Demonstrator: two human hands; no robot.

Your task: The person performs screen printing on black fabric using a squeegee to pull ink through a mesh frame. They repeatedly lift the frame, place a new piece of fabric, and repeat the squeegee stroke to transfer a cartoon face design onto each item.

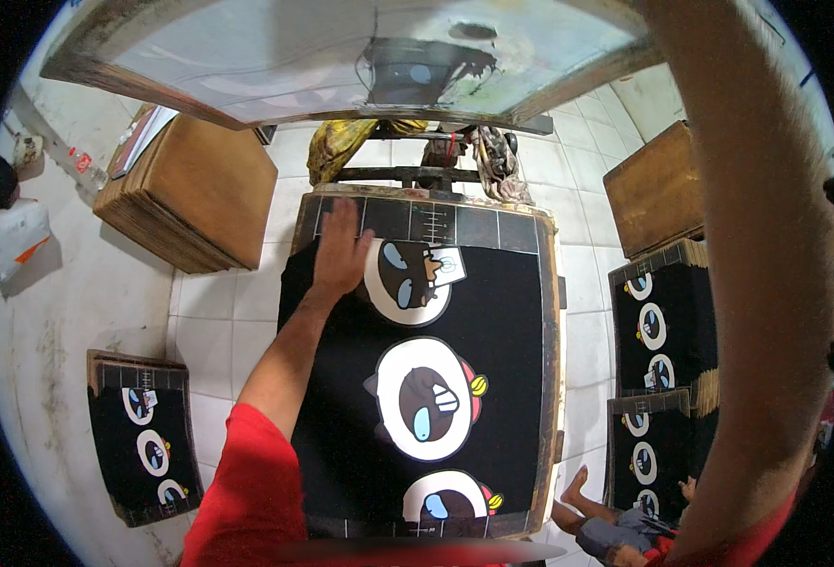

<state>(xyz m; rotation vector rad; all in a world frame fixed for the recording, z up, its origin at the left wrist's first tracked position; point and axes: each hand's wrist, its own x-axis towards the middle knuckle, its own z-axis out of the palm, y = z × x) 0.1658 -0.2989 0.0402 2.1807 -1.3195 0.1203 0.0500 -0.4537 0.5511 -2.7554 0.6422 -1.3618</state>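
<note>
Black cloth with printed cartoon faces lies flat on a board in front of me. My left hand rests near the cloth's far left edge, fingers stretched toward the board's dark gridded strip and holding nothing. Just right of that hand is the far printed face, with the middle face and a near one below it. Above the board's far end a framed printing screen is tilted up. My right arm reaches up past the screen's right side; its hand is outside the picture.
Stacks of brown boards stand at the far left and far right. A smaller board with printed black cloth leans at left; similar ones lie right. Another person sits at lower right. Stained rags hang beneath the screen.
</note>
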